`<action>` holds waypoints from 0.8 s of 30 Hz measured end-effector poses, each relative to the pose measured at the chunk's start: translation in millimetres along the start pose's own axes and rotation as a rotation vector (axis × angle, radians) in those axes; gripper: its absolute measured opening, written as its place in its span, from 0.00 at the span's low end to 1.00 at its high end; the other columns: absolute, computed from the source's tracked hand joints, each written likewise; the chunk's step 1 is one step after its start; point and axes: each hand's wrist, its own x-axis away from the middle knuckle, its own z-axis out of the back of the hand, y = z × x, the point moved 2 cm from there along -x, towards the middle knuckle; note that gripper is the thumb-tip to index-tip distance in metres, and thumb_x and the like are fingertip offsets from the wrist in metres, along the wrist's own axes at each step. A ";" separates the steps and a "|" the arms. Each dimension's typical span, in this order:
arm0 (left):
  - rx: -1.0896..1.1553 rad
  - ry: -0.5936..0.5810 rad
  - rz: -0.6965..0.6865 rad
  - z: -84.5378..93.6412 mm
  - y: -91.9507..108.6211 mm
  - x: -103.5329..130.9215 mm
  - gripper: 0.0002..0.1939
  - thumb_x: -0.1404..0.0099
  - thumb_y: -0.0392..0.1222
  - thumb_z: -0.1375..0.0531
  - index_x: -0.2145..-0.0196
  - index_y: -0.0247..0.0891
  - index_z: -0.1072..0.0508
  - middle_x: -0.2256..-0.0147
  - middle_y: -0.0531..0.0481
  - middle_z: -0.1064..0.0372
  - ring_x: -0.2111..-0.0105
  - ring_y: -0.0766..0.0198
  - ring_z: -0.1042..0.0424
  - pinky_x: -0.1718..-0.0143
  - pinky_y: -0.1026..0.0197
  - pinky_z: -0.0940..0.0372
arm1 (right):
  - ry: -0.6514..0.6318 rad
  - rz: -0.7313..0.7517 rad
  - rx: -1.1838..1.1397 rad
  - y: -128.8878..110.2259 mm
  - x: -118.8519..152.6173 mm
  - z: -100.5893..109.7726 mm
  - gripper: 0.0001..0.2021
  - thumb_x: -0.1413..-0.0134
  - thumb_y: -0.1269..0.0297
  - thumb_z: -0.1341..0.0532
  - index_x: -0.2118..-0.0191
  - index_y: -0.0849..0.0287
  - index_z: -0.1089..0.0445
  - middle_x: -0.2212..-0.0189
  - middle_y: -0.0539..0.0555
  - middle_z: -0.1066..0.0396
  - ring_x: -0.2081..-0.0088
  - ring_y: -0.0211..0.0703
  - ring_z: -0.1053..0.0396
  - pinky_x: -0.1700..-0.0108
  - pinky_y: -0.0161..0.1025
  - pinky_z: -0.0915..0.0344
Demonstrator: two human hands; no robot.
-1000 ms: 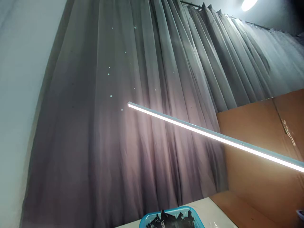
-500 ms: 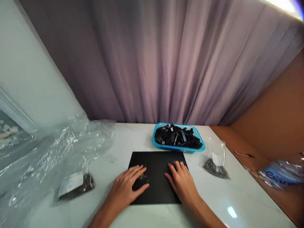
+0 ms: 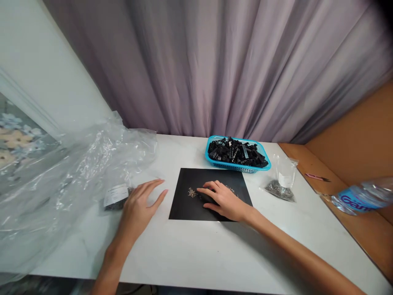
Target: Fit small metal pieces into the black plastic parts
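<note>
A black mat (image 3: 184, 209) lies on the white table. On its left part is a small pile of tiny metal pieces, perhaps screws (image 3: 192, 192); more of them show behind my right hand (image 3: 222, 200). That hand is over the middle of the mat, fingers spread and pointing left, close to the pile. I see nothing held in it. My left hand (image 3: 139, 207) is off the mat to the left, thumb and fingers apart and empty. It partly covers a labelled plastic bag (image 3: 115, 197) of dark small pieces.
Behind the mat stands a blue basket (image 3: 208, 157) full of black parts. Another bag of small pieces (image 3: 280, 189) sits to the right. Clear plastic sheeting (image 3: 76, 176) spreads over the left side. A water bottle (image 3: 362, 196) and a pink-handled tool (image 3: 317, 177) are at the right.
My left hand has moved off the mat to the left, toward the labelled bag. My right hand has shifted left to the mat's middle, and the camera's view has tilted down.
</note>
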 end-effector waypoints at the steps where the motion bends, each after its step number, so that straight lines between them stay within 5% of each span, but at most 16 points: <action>1: -0.035 0.084 0.028 6.3 -6.4 6.9 0.18 0.28 0.55 0.44 0.45 0.48 0.27 0.44 0.46 0.27 0.42 0.48 0.30 0.35 0.44 0.40 | -0.027 0.040 -0.037 3.0 -7.7 -0.1 0.26 0.30 0.58 0.41 0.31 0.50 0.42 0.41 0.59 0.36 0.44 0.50 0.35 0.41 0.50 0.33; 4: -0.188 0.265 0.171 19.2 -25.3 24.3 0.24 0.29 0.57 0.43 0.40 0.45 0.32 0.38 0.40 0.36 0.36 0.42 0.37 0.33 0.39 0.45 | -0.120 0.088 -0.143 15.3 -30.6 -3.5 0.29 0.31 0.55 0.39 0.29 0.50 0.43 0.43 0.59 0.36 0.44 0.48 0.34 0.40 0.48 0.35; 7: -0.298 0.332 0.318 22.3 -39.8 29.4 0.43 0.34 0.64 0.40 0.32 0.35 0.43 0.34 0.30 0.46 0.32 0.31 0.47 0.33 0.32 0.49 | -0.155 0.101 -0.222 22.5 -47.0 -9.9 0.26 0.33 0.53 0.38 0.33 0.51 0.36 0.48 0.57 0.34 0.48 0.46 0.33 0.41 0.45 0.35; 13: -0.320 0.141 0.564 14.6 -53.5 12.8 0.64 0.43 0.74 0.38 0.30 0.17 0.55 0.39 0.14 0.44 0.39 0.20 0.40 0.41 0.29 0.41 | -0.107 0.120 -0.321 13.8 -56.6 -24.2 0.15 0.30 0.57 0.40 0.45 0.60 0.29 0.51 0.55 0.33 0.55 0.39 0.28 0.50 0.35 0.30; 18: -0.344 0.039 0.538 10.2 -64.9 4.5 0.61 0.43 0.69 0.37 0.31 0.17 0.52 0.42 0.15 0.37 0.42 0.22 0.35 0.43 0.33 0.38 | -0.060 0.088 -0.236 3.9 -54.6 -27.4 0.11 0.26 0.61 0.46 0.54 0.60 0.30 0.54 0.55 0.32 0.55 0.40 0.29 0.51 0.36 0.31; 24: -0.088 0.032 0.427 5.3 -84.1 5.5 0.56 0.47 0.61 0.32 0.30 0.34 0.50 0.42 0.29 0.34 0.42 0.32 0.31 0.43 0.37 0.35 | -0.025 0.082 -0.183 5.8 -49.0 -27.4 0.09 0.26 0.62 0.47 0.56 0.60 0.33 0.56 0.56 0.33 0.56 0.44 0.30 0.53 0.40 0.31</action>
